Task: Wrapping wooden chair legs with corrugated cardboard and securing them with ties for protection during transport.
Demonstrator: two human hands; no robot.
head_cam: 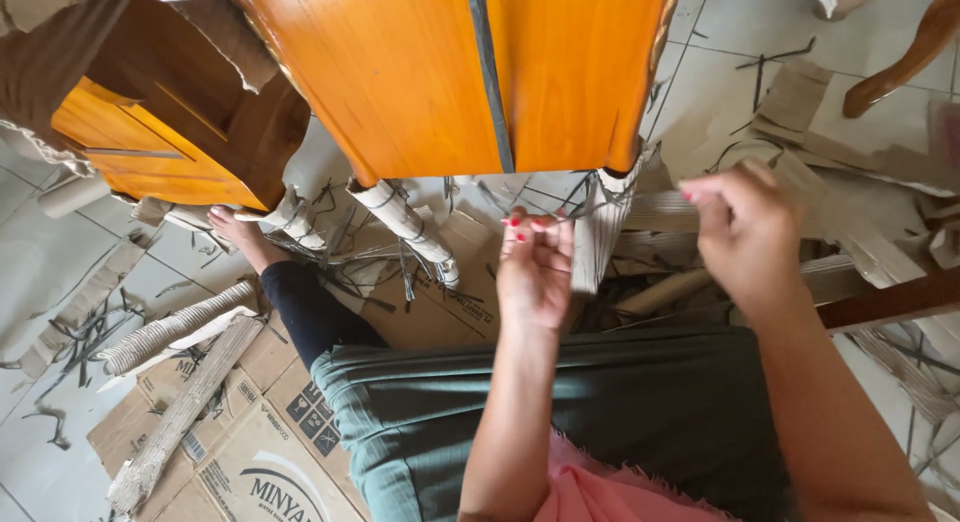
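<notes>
Seemingly I'm midway—my left hand (535, 267) and right hand (745, 232) both pinch a thin strap (610, 208) stretched between them beside the orange wooden furniture's (450, 72) still-wrapped leg (600, 232), while stripped paper wrappings (175, 327) litter the cardboard (250, 452).

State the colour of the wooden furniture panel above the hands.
Glossy orange-brown wood panel with a dark vertical strip, clearest in the head view.

Pale tiled floor (720, 82), littered throughout. Flattened brown cardboard sheets (250, 452) lie at lower left beneath the seated person, with paper-wrapped rolls (175, 327) beside them. Dark cut strap pieces (90, 322) and torn cardboard scraps (800, 97) scattered over the tiles.
</notes>
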